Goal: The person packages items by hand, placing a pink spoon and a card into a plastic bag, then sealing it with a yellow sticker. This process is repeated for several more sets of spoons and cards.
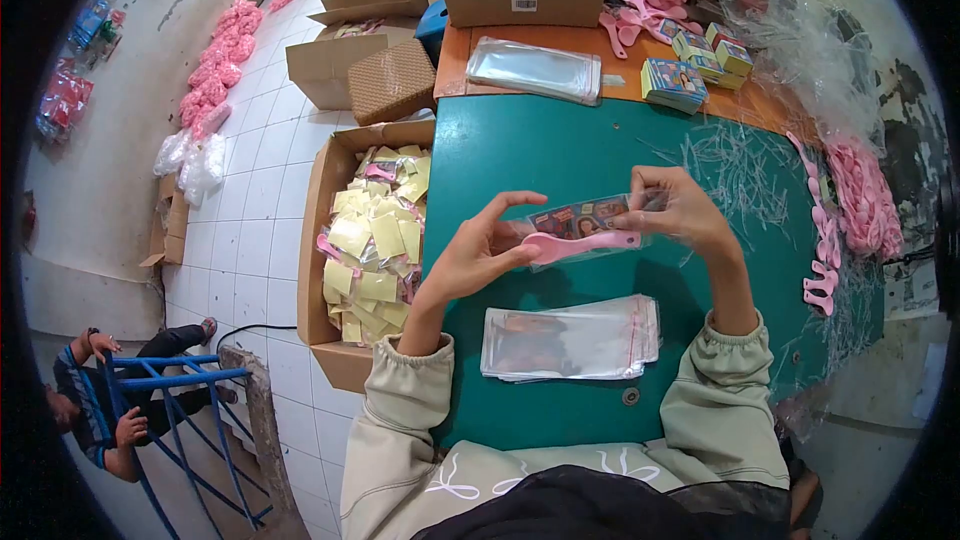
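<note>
A clear plastic bag (535, 208) is held up over the green tabletop, with a pink spoon (575, 246) and a printed card (578, 219) inside it. My left hand (478, 252) grips the bag's left end between thumb and fingers, by the spoon's wide end. At the other end, my right hand (682, 212) pinches the bag near its opening, fingers curled. Below my hands lies a stack of flat clear bags (565, 342).
On my left stands a carton (318, 230) full of filled packets (375, 240). Pink spoons (822, 240) line the table's right side, near loose plastic strips (745, 175). Card stacks (675, 85) and more bags (535, 68) lie at the back. A person (95, 410) is at lower left.
</note>
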`<state>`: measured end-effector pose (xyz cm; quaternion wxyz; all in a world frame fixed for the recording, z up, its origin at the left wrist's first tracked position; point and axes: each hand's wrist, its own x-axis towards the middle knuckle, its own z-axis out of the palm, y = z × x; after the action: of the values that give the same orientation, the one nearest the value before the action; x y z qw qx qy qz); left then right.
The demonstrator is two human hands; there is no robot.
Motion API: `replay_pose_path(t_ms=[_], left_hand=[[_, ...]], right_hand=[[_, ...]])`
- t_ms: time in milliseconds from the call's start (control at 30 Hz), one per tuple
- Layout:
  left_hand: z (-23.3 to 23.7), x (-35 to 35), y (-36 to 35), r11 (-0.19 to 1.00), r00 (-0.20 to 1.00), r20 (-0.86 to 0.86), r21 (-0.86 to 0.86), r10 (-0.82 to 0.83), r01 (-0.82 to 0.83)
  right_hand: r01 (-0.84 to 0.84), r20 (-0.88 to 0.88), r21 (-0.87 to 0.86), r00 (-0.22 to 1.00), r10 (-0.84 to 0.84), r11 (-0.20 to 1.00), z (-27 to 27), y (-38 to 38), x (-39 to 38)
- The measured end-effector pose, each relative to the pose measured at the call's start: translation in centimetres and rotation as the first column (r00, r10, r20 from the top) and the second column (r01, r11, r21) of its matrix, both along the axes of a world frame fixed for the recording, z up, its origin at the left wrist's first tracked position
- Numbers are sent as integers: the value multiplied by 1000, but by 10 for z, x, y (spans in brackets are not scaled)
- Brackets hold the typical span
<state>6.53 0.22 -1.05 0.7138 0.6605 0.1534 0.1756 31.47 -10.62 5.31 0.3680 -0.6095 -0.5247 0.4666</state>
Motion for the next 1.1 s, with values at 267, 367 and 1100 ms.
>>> replay_pose_path(t_ms=[267,367,1100], left_hand=[[8,5,-7,995,999,0,-94,40,-40],[-9,16,-17,851,910,-76,393,407,-348],[-27,14,-25,894,975,-213,-420,69,-155]], right_hand=[[-44,-145,7,988,44,999,-10,0,10],[54,148,192,985,-83,980,-5,0,1],[-397,640,212,747,180,893,-50,0,-54]])
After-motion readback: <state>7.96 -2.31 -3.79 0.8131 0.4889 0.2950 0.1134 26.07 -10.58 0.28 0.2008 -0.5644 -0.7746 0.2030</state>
